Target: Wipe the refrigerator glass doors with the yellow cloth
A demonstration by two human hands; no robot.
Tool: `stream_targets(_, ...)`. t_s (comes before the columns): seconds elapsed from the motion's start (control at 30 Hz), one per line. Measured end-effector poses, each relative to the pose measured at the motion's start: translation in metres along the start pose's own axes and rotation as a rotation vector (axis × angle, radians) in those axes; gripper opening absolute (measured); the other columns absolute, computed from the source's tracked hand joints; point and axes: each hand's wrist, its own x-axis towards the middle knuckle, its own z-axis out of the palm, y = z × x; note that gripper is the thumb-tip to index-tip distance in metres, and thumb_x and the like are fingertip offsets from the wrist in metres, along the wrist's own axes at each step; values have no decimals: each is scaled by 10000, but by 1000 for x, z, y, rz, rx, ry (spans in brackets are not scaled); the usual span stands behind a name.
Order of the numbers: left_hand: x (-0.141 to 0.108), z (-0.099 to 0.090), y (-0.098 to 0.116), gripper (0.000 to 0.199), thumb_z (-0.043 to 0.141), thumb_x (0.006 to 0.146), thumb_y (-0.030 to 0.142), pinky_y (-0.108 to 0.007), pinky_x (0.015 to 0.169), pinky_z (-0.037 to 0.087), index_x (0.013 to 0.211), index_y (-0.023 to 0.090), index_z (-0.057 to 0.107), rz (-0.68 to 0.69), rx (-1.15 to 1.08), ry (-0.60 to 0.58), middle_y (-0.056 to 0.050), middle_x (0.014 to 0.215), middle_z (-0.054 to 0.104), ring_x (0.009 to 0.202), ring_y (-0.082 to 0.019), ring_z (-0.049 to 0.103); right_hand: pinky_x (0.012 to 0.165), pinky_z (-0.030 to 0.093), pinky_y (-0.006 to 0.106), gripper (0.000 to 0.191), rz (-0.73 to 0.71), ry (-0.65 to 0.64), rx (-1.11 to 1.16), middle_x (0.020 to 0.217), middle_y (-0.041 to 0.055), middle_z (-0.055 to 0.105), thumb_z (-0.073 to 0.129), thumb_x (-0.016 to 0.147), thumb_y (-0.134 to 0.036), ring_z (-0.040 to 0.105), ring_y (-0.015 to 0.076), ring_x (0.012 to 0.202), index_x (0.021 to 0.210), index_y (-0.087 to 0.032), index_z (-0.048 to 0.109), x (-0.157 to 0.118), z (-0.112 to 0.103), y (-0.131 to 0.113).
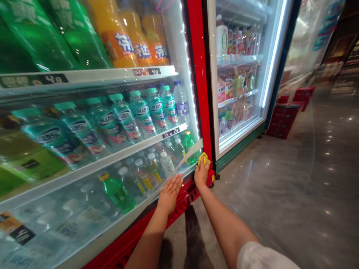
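Note:
My right hand point(201, 174) is closed around a yellow cloth point(204, 158), held against the lower right corner of a drinks fridge with a red frame point(199, 74). To its left, my left hand point(171, 189) lies flat with fingers stretched out, at the lower edge of the fridge's glass door point(157, 168). Nothing shows in the left hand. Behind the glass near my hands stand small bottles with white caps point(167, 163) and a green bottle with a yellow cap point(120, 192).
Higher shelves hold teal-capped bottles point(142, 112), orange soda bottles point(120, 37) and large green bottles point(70, 33). A second lit fridge point(238, 101) stands to the right, with red boxes point(284, 117) beyond it on the shiny grey floor point(280, 194).

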Motion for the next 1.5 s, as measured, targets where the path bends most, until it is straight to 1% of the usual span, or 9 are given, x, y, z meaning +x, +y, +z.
stream_targets(0.17, 4, -14, 6, 680, 478, 864, 103, -416, 1293, 237, 1540, 176, 465, -34, -28, 7, -57, 1660, 358, 1549, -201, 318, 1178, 354, 424, 569, 11, -49, 10, 1566, 136, 425, 435, 879, -191, 401, 253, 1453, 1419, -223, 611, 13, -14, 31)
stream_targets(0.37, 11, -18, 16, 710, 444, 848, 74, -445, 1316, 146, 1550, 176, 453, -106, -48, 5, -40, 1655, 353, 1551, -205, 310, 1183, 329, 485, 674, 210, 77, 32, 1494, 194, 512, 351, 901, -244, 461, 285, 1400, 1563, -132, 414, 27, -1, 55)
stream_targets(0.6, 16, -12, 18, 791, 457, 807, 87, -471, 1313, 126, 1586, 216, 397, -122, -62, -45, -48, 1648, 353, 1534, -231, 349, 1209, 279, 508, 658, 146, 60, 50, 1636, 148, 353, 399, 946, -352, 302, 292, 1516, 1590, -216, 384, 62, 11, 25)
stream_targets(0.73, 16, -17, 17, 756, 459, 821, 93, -456, 1313, 121, 1566, 218, 435, -115, -66, -49, -43, 1648, 358, 1534, -222, 350, 1210, 297, 502, 649, 25, 4, 17, 1670, 133, 297, 420, 946, -342, 243, 277, 1550, 1583, -223, 398, 44, 5, 28)
stream_targets(0.9, 6, -27, 17, 667, 478, 879, 161, -472, 1306, 146, 1543, 211, 473, -183, -72, -60, -45, 1657, 344, 1540, -244, 338, 1205, 285, 555, 720, 180, 36, -28, 1653, 197, 307, 358, 924, -242, 257, 304, 1548, 1633, -166, 258, 36, 4, 39)
stream_targets(1.13, -11, -25, 15, 702, 524, 875, 207, -511, 1291, 196, 1570, 226, 425, -228, -80, -30, -81, 1664, 335, 1564, -268, 282, 1235, 292, 514, 691, -198, -173, -73, 1728, 114, 153, 431, 923, -189, 157, 273, 1592, 1607, -239, 347, 15, -8, 32)
stream_targets(1.27, -14, -24, 14, 700, 524, 880, 209, -492, 1291, 207, 1572, 227, 420, -232, -83, -18, -72, 1663, 343, 1568, -254, 271, 1208, 360, 513, 757, -171, -226, -104, 1734, 132, 111, 417, 887, -116, 213, 282, 1581, 1626, -220, 292, -4, -15, 40)
stream_targets(1.4, -17, -27, 13, 671, 523, 894, 213, -466, 1294, 205, 1559, 214, 442, -241, -83, -28, -76, 1660, 346, 1564, -243, 284, 1233, 302, 549, 765, -129, -128, -97, 1725, 170, 127, 367, 904, -109, 97, 281, 1606, 1649, -169, 202, 6, -2, 17)
stream_targets(1.5, -21, -28, 11, 674, 521, 898, 208, -469, 1296, 197, 1566, 221, 432, -246, -93, -29, -71, 1654, 356, 1559, -243, 296, 1250, 265, 551, 727, -241, -134, -117, 1735, 136, 93, 383, 929, -138, 20, 270, 1611, 1640, -185, 242, 11, 3, -6)
